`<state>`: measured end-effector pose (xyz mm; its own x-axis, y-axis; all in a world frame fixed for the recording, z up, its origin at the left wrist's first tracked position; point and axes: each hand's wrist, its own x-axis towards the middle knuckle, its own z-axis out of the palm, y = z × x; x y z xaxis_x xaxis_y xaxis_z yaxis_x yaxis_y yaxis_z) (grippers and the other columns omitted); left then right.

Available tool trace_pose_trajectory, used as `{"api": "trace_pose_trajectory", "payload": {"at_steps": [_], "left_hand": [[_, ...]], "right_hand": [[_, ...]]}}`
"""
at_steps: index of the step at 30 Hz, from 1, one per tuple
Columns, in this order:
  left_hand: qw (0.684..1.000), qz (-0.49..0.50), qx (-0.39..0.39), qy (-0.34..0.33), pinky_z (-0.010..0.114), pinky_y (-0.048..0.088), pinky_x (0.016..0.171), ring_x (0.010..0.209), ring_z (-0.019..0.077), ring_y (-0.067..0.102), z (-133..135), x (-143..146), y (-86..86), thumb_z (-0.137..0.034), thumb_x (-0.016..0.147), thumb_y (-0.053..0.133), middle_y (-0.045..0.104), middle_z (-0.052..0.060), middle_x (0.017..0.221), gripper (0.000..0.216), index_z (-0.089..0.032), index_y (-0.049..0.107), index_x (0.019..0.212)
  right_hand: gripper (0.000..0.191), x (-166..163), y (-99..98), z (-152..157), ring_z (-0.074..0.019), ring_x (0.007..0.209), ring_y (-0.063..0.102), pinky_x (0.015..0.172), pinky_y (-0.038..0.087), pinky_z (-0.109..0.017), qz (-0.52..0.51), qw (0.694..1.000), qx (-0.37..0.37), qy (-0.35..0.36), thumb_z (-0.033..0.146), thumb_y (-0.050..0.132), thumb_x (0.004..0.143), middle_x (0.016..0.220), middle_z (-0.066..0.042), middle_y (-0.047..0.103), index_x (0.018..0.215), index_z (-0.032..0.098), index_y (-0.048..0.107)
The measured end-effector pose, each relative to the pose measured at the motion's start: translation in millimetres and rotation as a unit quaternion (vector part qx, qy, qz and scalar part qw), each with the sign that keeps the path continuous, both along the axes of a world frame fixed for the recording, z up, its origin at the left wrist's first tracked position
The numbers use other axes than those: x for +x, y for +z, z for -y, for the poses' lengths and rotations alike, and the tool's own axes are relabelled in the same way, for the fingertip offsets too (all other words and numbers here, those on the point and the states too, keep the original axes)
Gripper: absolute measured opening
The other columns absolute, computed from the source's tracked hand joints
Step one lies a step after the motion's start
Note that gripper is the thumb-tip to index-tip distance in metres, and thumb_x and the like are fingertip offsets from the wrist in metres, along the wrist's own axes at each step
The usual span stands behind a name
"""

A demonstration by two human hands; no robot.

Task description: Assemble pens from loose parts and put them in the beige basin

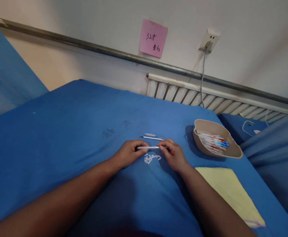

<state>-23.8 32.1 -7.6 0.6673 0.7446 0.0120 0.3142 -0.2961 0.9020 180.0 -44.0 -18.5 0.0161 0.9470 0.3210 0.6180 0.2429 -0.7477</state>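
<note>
Both hands meet at the middle of a blue-covered table (67,131). My left hand (129,152) and my right hand (173,153) pinch the two ends of a thin white pen barrel (147,147), held level just above the cloth. Right under it lies a small heap of white bits (151,158). Just beyond the hands lie a thin pen refill (151,138) and a small clear pen cap (150,134).
A beige tray (232,152) holding several colourful pens stands to the right. A yellow cloth (229,191) lies near the front right. Behind the table are a radiator (183,93), a wall socket with a cable (209,41) and a pink note (153,38).
</note>
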Motion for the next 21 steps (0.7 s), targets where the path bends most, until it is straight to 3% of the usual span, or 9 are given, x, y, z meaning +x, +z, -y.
{"api": "trace_pose_trajectory", "payload": {"at_steps": [7, 17, 19, 21], "left_hand": [[0.999, 0.014, -0.052, -0.008, 0.025, 0.046, 0.070, 0.076, 0.0166, 0.060, 0.8, 0.8, 3.7, -0.036, 0.077, 0.058, 0.069, 0.002, 0.081, 0.025, -0.017, 0.069, 0.088], [0.999, 0.026, -0.042, -0.015, 0.026, 0.046, 0.069, 0.073, 0.0152, 0.059, 6.0, 1.2, 4.9, -0.029, 0.076, 0.059, 0.067, 0.001, 0.078, 0.017, -0.017, 0.067, 0.084], [0.998, 0.049, -0.039, 0.004, 0.026, 0.046, 0.071, 0.075, 0.0151, 0.059, 6.1, 1.6, 5.0, -0.027, 0.072, 0.063, 0.066, 0.001, 0.081, 0.020, -0.017, 0.066, 0.089], [0.995, 0.079, -0.060, 0.032, 0.026, 0.047, 0.071, 0.077, 0.0153, 0.061, 4.5, 1.7, 5.2, -0.027, 0.069, 0.067, 0.067, 0.003, 0.089, 0.038, -0.017, 0.060, 0.105]], "right_hand": [[0.016, -3.1, 3.1, 3.2, -0.0151, 0.079, 0.056, 0.073, 0.043, -0.026, 0.015, 1.000, 0.005, 0.013, 0.024, 0.049, 0.085, 0.085, -0.003, 0.060, 0.093, 0.021, 0.063], [0.011, -5.1, 8.5, 7.8, -0.0159, 0.076, 0.055, 0.070, 0.043, -0.026, 0.093, 0.995, 0.017, 0.042, 0.022, 0.052, 0.084, 0.080, -0.003, 0.059, 0.092, 0.021, 0.059], [0.012, -6.3, 7.8, 7.9, -0.0163, 0.076, 0.056, 0.071, 0.043, -0.027, 0.100, 0.994, 0.026, 0.035, 0.024, 0.050, 0.085, 0.081, -0.004, 0.060, 0.093, 0.021, 0.059], [0.014, -6.8, 6.9, 7.7, -0.0163, 0.077, 0.057, 0.071, 0.044, -0.027, 0.098, 0.994, 0.033, 0.023, 0.025, 0.049, 0.087, 0.083, -0.004, 0.061, 0.095, 0.021, 0.059]]}}
